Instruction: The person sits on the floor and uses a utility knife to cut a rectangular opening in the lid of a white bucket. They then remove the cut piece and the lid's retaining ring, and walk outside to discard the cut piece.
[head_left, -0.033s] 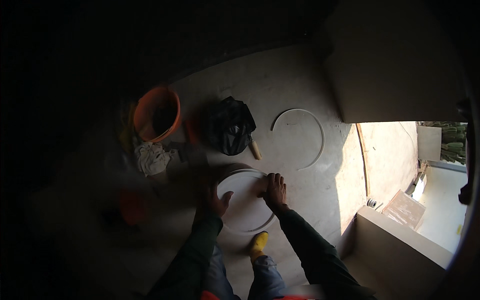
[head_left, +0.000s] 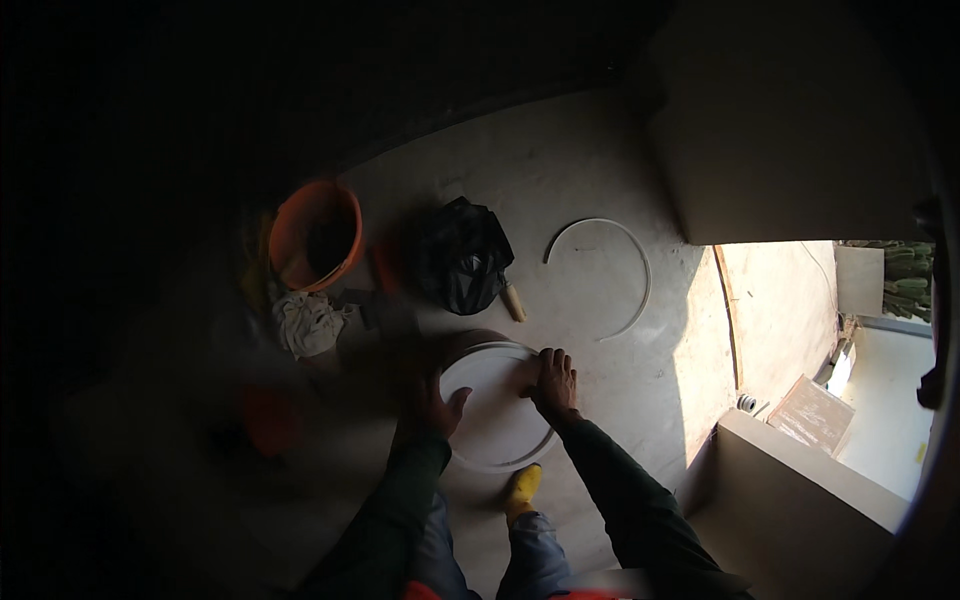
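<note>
A round white lid [head_left: 497, 420] with a raised rim lies below me, just in front of my feet, and seems to sit on a tub whose side barely shows. On its left edge is my left hand [head_left: 441, 407], thumb over the top and fingers down the shaded outer side. My right hand [head_left: 552, 385] grips the opposite edge, its thumb inside the rim and its fingers bent over the outside. What the fingertips press on underneath is hidden.
Beyond the lid are a black plastic bag [head_left: 466, 255], a wooden handle [head_left: 514, 303] and a curved pale strip [head_left: 648, 270]. An orange bucket [head_left: 350, 240] and a white rag [head_left: 308, 325] lie to the left. A low wall [head_left: 810, 470] stands at the right.
</note>
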